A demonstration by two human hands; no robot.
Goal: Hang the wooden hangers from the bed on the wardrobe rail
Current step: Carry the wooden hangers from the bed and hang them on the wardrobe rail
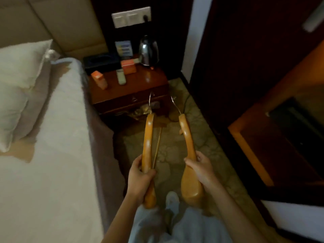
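I hold one wooden hanger in each hand over the floor beside the bed [43, 155]. My left hand [140, 174] grips the left hanger [148, 137] near its lower end, fingers curled round the wood and its thin crossbar. My right hand [201, 169] grips the right hanger [188, 137] at its broad shoulder. Both hangers point away from me, metal hooks at the far ends. The dark wardrobe [245, 50] stands to the right; its rail is not in view.
A bedside table [129, 88] ahead carries a kettle [149, 50], orange boxes, a remote and a tissue box. White pillows [19, 76] lie at the bed's head. A wooden desk edge [249, 148] juts in at right. Patterned carpet runs between bed and furniture.
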